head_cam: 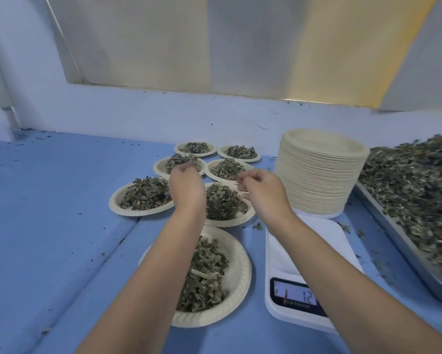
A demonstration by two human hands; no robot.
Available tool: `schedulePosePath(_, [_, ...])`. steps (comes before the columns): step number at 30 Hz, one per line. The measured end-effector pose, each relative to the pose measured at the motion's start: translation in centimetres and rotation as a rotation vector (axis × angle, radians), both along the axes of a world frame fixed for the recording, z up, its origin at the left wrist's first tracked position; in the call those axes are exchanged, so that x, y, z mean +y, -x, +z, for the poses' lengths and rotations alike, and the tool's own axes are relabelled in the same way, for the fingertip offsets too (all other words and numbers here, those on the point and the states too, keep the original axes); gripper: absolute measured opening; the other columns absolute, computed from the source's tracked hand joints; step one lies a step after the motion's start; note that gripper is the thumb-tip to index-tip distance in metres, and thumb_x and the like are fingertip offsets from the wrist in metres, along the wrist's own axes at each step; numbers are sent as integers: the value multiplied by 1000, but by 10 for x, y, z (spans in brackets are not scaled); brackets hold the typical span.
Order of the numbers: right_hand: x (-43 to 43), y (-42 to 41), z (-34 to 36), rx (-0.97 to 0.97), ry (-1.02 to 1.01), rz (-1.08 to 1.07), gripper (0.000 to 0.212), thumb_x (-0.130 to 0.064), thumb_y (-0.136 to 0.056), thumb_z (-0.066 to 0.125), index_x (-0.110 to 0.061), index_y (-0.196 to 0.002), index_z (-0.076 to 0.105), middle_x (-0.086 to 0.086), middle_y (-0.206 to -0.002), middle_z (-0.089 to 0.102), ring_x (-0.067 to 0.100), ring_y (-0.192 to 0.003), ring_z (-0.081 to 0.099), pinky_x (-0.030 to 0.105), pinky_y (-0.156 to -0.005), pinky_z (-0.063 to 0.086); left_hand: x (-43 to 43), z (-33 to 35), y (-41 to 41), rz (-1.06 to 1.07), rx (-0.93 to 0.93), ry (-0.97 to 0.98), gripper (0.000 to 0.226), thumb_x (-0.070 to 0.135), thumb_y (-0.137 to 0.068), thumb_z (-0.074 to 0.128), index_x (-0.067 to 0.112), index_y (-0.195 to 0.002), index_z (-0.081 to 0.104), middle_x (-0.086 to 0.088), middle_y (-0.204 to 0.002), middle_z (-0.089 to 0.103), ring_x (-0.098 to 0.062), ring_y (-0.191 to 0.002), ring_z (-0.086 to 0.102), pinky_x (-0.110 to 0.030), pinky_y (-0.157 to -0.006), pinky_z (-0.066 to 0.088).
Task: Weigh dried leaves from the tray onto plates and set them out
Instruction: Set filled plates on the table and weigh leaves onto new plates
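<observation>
We note a blue desk [48, 226] specked with dark crumbs. The filled plates [236, 274] and the plate stack [319, 175] are cream, the stack finely lined at its edge. The dried leaves [413, 180] are mottled green and brown. The scale [306, 254] is white, its display pale blue with dark digits. The tray [403, 251] is grey metal.

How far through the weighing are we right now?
Done: seven filled plates set out on the blue table. In hand: both the left hand and right hand hover over them; the scale carries no plate. Left: a tall plate stack and a heaped tray.
</observation>
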State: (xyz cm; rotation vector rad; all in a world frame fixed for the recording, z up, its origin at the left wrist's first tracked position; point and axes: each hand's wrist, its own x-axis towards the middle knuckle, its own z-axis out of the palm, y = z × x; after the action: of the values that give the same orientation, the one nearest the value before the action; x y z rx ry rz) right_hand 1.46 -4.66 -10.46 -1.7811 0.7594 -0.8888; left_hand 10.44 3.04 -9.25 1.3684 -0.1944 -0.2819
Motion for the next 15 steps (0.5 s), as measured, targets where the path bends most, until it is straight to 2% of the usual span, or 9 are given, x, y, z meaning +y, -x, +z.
schedulePosePath(2, [-6,9,5,-66,32,-26,20,-10,-89,50,-24,-83,62,-2,-87,67,5,-67,65,28,-73,55,-8,9,19,-126,32,75,27,0,-92,38,11,-91,62,1,-88,63,-14,-85,62,-27,-74,41])
schedulePosePath(4, [-15,22,13,-95,138,-98,16,-14,-89,54,-25,-83,64,-10,-77,63,-1,-54,56,17,-58,45,-16,18,37,-247,99,168,28,-5,-90,36,7,-85,62,-5,-83,65,-12,-72,62,-23,-67,51])
schedulePosePath(6, [-26,37,23,-99,286,-176,11,-17,-90,57,-22,-88,67,-15,-75,61,-3,-62,54,13,-60,39,-21,26,53,-332,165,249,29,-8,-88,35,4,-82,61,-6,-77,65,-11,-63,60,-15,-56,51])
schedulePosePath(8, [-36,53,33,-95,469,-264,12,-17,-90,58,-17,-92,69,-12,-81,63,-1,-71,53,11,-64,36,-27,30,66,-369,200,269,29,-4,-88,37,8,-79,62,-1,-71,67,-9,-60,60,-16,-58,50])
schedulePosePath(10, [-47,69,43,-47,677,-378,14,-13,-91,57,-13,-95,70,-2,-93,65,8,-81,52,13,-70,30,-33,33,75,-387,223,292,28,1,-89,41,12,-76,63,4,-62,68,-7,-54,60,-19,-63,47])
schedulePosePath(12, [-63,80,52,85,825,-432,19,-12,-93,54,-11,-103,70,4,-105,65,19,-98,52,14,-76,26,-37,37,82,-412,238,312,27,5,-90,43,13,-75,63,7,-56,68,-5,-50,60,-18,-62,47])
schedulePosePath(15, [-83,91,62,322,873,-349,29,-13,-98,47,-10,-121,65,7,-122,64,26,-117,50,25,-93,33,-39,39,87,-438,235,330,26,7,-92,44,13,-76,64,7,-58,68,-4,-49,60,-18,-62,47])
